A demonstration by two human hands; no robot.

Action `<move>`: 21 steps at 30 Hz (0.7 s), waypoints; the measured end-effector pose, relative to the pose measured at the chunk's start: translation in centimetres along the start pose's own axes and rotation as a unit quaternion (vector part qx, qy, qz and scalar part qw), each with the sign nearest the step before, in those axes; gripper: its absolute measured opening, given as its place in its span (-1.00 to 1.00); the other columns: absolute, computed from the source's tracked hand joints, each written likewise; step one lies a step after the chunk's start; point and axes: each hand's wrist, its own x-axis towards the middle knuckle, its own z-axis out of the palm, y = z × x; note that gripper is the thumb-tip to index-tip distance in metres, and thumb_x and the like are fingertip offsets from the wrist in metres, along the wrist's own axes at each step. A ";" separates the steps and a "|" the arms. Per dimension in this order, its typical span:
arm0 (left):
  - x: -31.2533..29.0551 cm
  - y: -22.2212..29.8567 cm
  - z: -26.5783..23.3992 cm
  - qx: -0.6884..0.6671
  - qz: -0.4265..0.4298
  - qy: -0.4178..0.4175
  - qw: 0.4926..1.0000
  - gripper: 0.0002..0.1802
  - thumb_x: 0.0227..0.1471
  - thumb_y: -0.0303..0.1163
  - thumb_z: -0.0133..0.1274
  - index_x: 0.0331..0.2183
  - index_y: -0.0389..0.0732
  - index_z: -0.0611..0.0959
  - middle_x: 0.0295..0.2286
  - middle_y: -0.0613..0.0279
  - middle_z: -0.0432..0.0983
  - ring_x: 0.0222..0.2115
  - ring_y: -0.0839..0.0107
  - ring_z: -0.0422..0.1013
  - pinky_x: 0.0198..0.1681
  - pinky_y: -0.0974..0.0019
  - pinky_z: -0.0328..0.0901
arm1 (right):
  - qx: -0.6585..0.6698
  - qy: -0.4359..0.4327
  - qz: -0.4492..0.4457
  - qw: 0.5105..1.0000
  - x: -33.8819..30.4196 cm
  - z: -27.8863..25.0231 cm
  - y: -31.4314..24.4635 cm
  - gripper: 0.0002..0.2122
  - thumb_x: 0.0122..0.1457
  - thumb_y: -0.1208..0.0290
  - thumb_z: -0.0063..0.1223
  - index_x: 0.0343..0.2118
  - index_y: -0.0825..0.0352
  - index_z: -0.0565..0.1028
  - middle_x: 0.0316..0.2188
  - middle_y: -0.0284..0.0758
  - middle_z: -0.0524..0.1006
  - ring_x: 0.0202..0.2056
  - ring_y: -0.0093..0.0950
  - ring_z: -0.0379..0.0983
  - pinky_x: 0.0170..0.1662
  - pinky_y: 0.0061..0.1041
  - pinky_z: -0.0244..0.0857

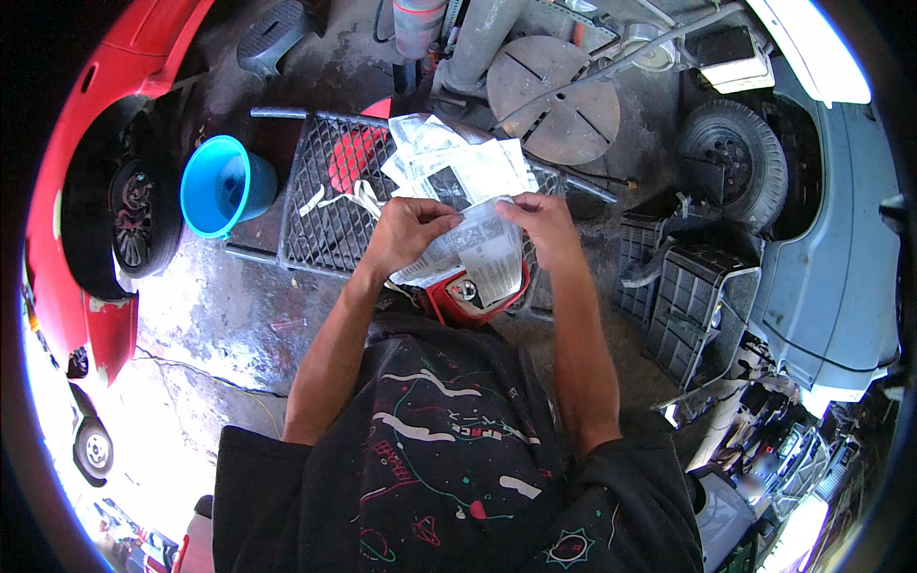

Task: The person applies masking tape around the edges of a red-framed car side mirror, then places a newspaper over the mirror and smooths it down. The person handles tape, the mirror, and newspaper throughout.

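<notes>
Between my two hands a sheet of printed newspaper (485, 250) is stretched out. The thumb and fingers of my left hand (411, 232) pinch its upper left part, and those of my right hand (543, 226) pinch its upper right edge. Its lower end hangs over a red part (465, 294) with a round shiny piece, close to my body; the paper hides much of this part, so I cannot tell its kind. Just beyond my hands, more newspaper sheets (430, 143) lie loosely overlapped on a black metal mesh stand (320, 205). Pale crumpled strips (361, 199) are left of my left hand.
A blue bucket (218, 186) stands left of the mesh stand, near a red car body (113, 334). A red flat piece (351, 160) lies on the mesh. Beyond is a slotted round metal plate (554, 100). Black plastic grilles (683, 310) and a blue-grey car body (826, 286) are on the right.
</notes>
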 end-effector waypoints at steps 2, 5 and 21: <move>-0.1 0.0 0.1 0.025 0.011 0.006 1.000 -0.81 -0.04 -0.40 0.18 -0.36 -0.31 0.70 -0.52 0.18 0.61 -0.54 0.54 0.46 -0.40 0.41 0.36 | -0.011 0.006 0.001 1.000 -0.1 0.0 0.1 -0.76 0.01 0.36 0.24 -0.35 0.47 0.58 -0.48 -0.33 0.56 -0.44 -0.60 0.41 -0.33 -0.60 0.24; -0.2 -0.2 0.1 0.045 0.019 0.011 0.999 -0.81 -0.04 -0.40 0.18 -0.36 -0.31 0.70 -0.52 0.16 0.61 -0.53 0.53 0.47 -0.39 0.40 0.36 | -0.016 0.007 -0.017 1.000 -0.1 0.0 0.0 -0.76 0.03 0.38 0.23 -0.33 0.47 0.58 -0.47 -0.33 0.57 -0.43 -0.61 0.42 -0.32 -0.61 0.26; 1.8 2.5 -0.4 -0.029 0.087 -0.035 0.995 -0.81 -0.08 -0.41 0.23 -0.38 -0.31 0.70 -0.56 0.19 0.59 -0.53 0.60 0.44 -0.45 0.42 0.35 | -0.244 -0.030 -0.204 0.948 -0.4 0.3 -1.9 -0.80 0.00 0.32 0.22 -0.42 0.38 0.61 -0.62 -0.17 0.54 -0.63 -0.54 0.37 -0.48 -0.52 0.26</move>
